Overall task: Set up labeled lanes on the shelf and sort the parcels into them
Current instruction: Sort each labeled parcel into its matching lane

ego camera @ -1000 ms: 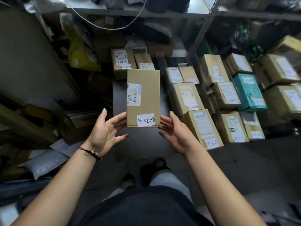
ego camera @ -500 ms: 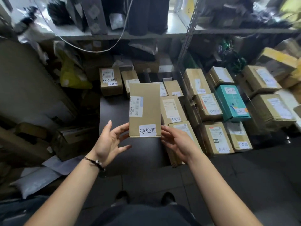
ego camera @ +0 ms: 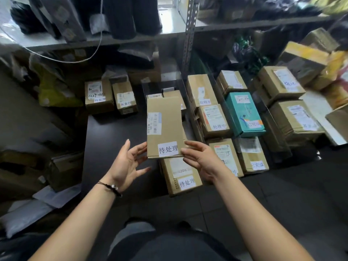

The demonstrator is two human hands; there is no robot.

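While you hold the flat box (ego camera: 165,127) out over the dark shelf (ego camera: 113,140), your left hand (ego camera: 128,166) is spread wide. Its fingers (ego camera: 140,147) are straight and just meet the box's lower left edge. Your right hand (ego camera: 204,160) mirrors it at the lower right corner, fingers (ego camera: 190,152) long and barely bent, tips against the cardboard. Nothing curls round it, so the box is propped between your two sets of fingertips.

Its white label (ego camera: 168,149) reads 待处理 and sits at the near edge, and a shipping sticker (ego camera: 154,123) runs along its left side. Directly beneath the flat box, poking out nearer to you, lies a brown box (ego camera: 180,176) with the same 待处理 label. Right of the flat box stands a brown parcel (ego camera: 214,119) marked 处理中, and beyond that a teal box (ego camera: 244,113) marked 已完成. Behind and left of the flat box, a handwritten carton (ego camera: 98,97) and a smaller carton (ego camera: 125,99) sit side by side. A dark bracelet (ego camera: 111,187) circles your left wrist.
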